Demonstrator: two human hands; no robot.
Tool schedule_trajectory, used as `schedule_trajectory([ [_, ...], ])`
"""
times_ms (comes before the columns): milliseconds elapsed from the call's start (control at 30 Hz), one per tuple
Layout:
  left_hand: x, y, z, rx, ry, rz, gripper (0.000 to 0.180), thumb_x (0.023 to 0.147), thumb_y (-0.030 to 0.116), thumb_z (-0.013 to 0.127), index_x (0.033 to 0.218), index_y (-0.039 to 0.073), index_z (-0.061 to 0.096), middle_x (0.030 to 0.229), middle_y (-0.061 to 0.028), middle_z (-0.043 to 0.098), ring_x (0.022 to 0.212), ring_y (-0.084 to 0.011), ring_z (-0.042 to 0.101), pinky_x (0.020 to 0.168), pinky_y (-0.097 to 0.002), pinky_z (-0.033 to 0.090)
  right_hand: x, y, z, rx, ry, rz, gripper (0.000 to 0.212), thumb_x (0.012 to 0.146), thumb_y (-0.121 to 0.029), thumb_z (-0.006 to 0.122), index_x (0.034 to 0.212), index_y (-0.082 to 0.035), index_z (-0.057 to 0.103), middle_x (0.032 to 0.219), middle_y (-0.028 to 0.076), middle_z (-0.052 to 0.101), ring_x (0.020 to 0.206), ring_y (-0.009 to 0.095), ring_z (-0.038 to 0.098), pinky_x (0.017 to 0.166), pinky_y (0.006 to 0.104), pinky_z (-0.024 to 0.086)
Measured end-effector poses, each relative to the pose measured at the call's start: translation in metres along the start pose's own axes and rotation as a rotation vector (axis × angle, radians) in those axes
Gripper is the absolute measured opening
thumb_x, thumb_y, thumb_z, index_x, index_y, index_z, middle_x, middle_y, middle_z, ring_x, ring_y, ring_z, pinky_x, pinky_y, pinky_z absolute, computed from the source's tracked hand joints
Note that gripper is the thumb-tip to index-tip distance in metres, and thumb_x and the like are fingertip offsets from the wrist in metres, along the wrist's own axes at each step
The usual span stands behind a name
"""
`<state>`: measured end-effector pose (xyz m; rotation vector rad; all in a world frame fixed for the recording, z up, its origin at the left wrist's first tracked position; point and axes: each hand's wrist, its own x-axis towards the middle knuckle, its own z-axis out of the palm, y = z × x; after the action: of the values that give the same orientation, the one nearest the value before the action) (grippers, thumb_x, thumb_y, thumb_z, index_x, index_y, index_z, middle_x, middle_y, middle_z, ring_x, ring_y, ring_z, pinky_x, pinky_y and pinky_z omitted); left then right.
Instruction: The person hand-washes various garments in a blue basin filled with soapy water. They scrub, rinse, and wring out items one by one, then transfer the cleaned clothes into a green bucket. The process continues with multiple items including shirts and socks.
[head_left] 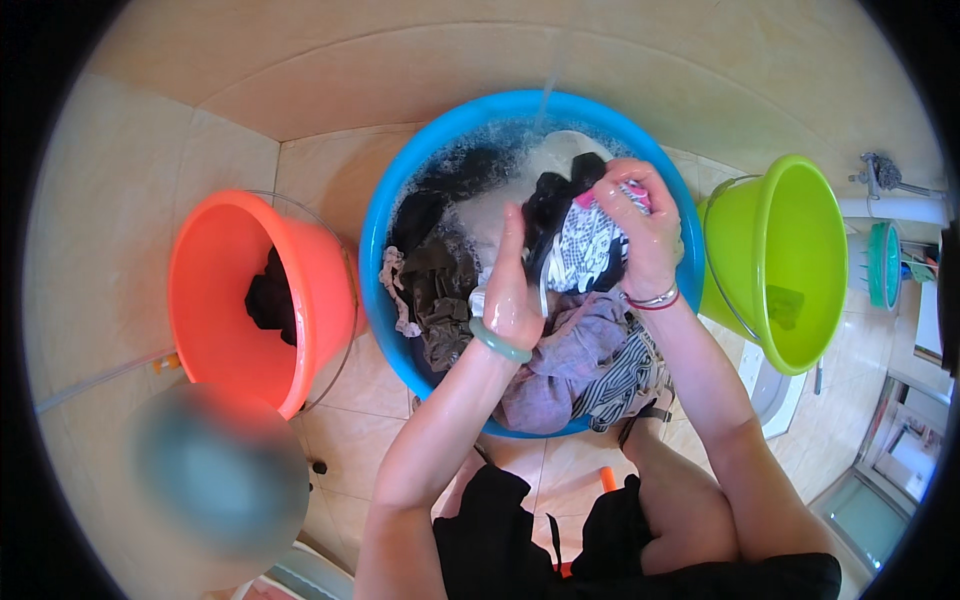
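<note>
My right hand (pixel 645 225) is closed round a wet, bunched black-and-white patterned garment (pixel 588 245) with a pink patch, lifted above the blue tub (pixel 377 235). Against the garment's left side stands my left hand (pixel 515 295), seen edge-on with one digit stretched straight up. Its other fingers are mostly hidden. A green bangle circles the left wrist; the right has a silver bangle and a red cord. Below the hands lie a greyish-purple cloth (pixel 575 345) and a striped cloth (pixel 620 380). Dark clothes (pixel 440 290) soak in foamy water on the left.
A thin water stream (pixel 550 80) falls into the tub's far side. On the left an orange-red bucket (pixel 215 300) holds dark cloth (pixel 270 300). A lime-green bucket (pixel 775 260) stands at right, near a wall tap (pixel 875 180). Something blurred and teal (pixel 220 485) covers the lower left.
</note>
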<state>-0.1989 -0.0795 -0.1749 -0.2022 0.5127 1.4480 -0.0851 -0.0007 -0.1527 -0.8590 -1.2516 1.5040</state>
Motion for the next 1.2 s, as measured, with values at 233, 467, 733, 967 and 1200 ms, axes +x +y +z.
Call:
schedule_trajectory([
  [233,-0.002,-0.008,0.018,0.133,0.199,0.356,0.036,0.089,0.026,0.07,0.116,0.009,0.053,0.11,-0.0052,0.057,0.101,-0.0157,0.058,0.085,-0.0311,0.05,-0.011,-0.004,0.022,0.272,0.063,0.201,0.036,0.089,-0.011,0.067,0.122,-0.003,0.059,0.114,0.006,0.063,0.091,0.011,0.062,0.08,0.0251,0.051],
  [467,0.002,-0.001,0.014,1.125,0.235,1.131,0.02,0.074,0.001,0.074,0.081,0.007,0.056,0.098,-0.008,0.062,0.093,-0.0219,0.06,0.084,-0.0328,0.048,-0.015,0.022,0.02,0.705,0.113,0.593,0.015,0.091,-0.023,0.066,0.096,-0.01,0.062,0.081,0.001,0.064,0.073,0.01,0.062,0.068,0.0261,0.052],
  [733,-0.012,-0.001,0.024,1.519,-0.107,1.359,0.023,0.057,0.0,0.073,0.07,0.011,0.058,0.1,-0.0075,0.065,0.095,-0.0313,0.061,0.075,-0.0366,0.051,-0.024,0.01,0.022,1.002,-0.06,0.802,0.025,0.099,-0.03,0.051,0.111,-0.009,0.059,0.1,0.005,0.063,0.09,0.016,0.062,0.08,0.0326,0.052],
  [967,-0.019,-0.005,0.031,1.773,-0.415,1.413,0.024,0.047,0.007,0.071,0.064,0.017,0.059,0.094,-0.0031,0.064,0.092,-0.0299,0.059,0.073,-0.0389,0.046,-0.014,0.054,-0.007,1.107,-0.566,0.874,0.028,0.1,-0.024,0.044,0.115,-0.003,0.055,0.104,0.008,0.061,0.096,0.014,0.059,0.09,0.0284,0.047],
  [1200,-0.04,-0.007,0.037,1.952,-0.681,1.478,0.021,0.045,0.031,0.054,0.063,0.02,0.052,0.086,0.0008,0.06,0.081,-0.0269,0.057,0.069,-0.038,0.044,-0.021,0.048,-0.02,0.714,-0.706,0.866,0.031,0.096,-0.013,0.05,0.124,-0.001,0.053,0.112,0.011,0.061,0.109,0.018,0.057,0.099,0.0323,0.044],
])
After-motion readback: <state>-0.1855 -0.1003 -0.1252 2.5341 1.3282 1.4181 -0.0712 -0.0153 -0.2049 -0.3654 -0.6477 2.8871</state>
